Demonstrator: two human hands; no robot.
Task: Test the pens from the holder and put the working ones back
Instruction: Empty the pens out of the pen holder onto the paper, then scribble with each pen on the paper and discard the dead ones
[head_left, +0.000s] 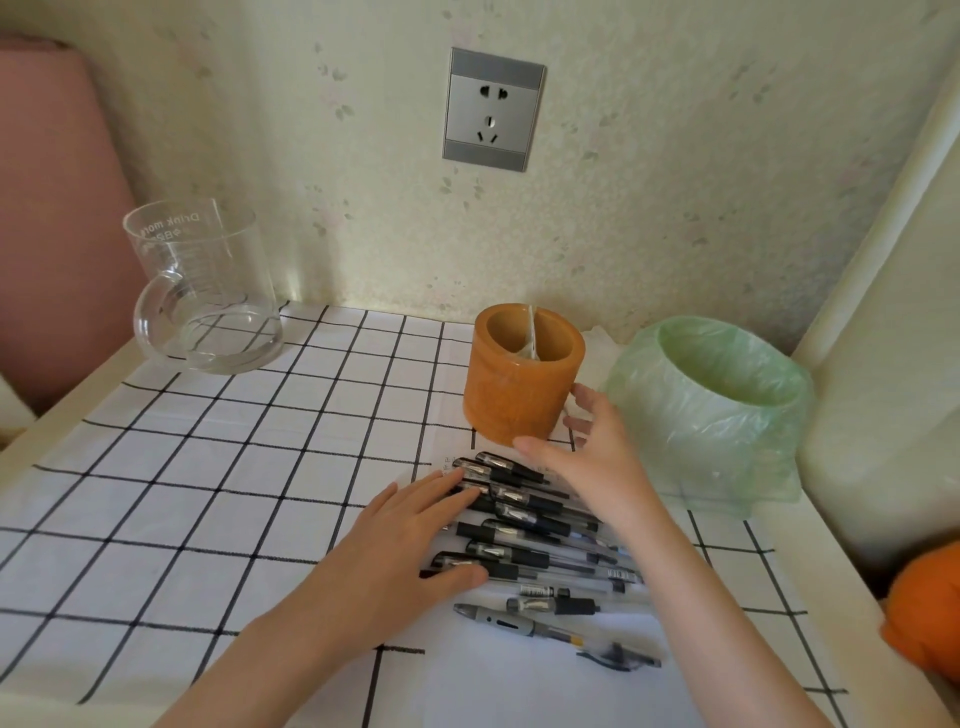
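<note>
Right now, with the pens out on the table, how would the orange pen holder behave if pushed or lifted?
The pen holder looks squat and thick-walled, so probably rigid and hard to tip. Its glossy side could be slippery; the right hand wraps thumb and fingers round it. With the pens out under the left hand, it is likely light to lift.

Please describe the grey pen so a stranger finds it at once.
Start at the orange pen holder on the checked cloth; pens lie before it. At their near end lies the grey pen, the only opaque grey body among clear ones.
</note>
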